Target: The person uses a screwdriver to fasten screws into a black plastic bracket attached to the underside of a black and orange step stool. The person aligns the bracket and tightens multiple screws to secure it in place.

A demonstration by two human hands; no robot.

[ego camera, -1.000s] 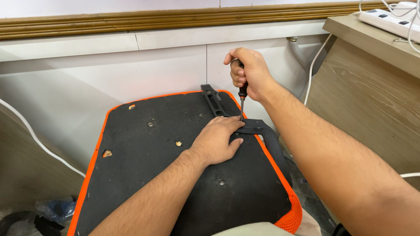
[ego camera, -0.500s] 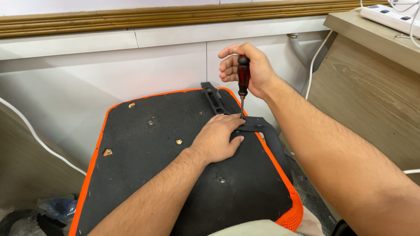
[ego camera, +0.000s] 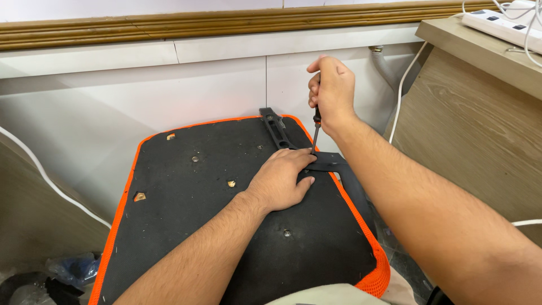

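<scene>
Right hand [ego camera: 333, 90] fisted round screwdriver [ego camera: 316, 129], tip on armrest bracket [ego camera: 327, 165]; left hand [ego camera: 280, 182] pressed flat beside bracket, steadying it on seat underside [ego camera: 226, 226].

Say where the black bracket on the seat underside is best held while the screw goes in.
Probably the bracket at its flat bend, pressed down from above and the inner side, as the left hand does; the right hand and screwdriver stand over its top.

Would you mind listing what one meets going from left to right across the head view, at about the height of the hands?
White cable → orange-edged black seat base → left hand pressing the black bracket → screwdriver gripped by the right hand → wooden cabinet side.
</scene>
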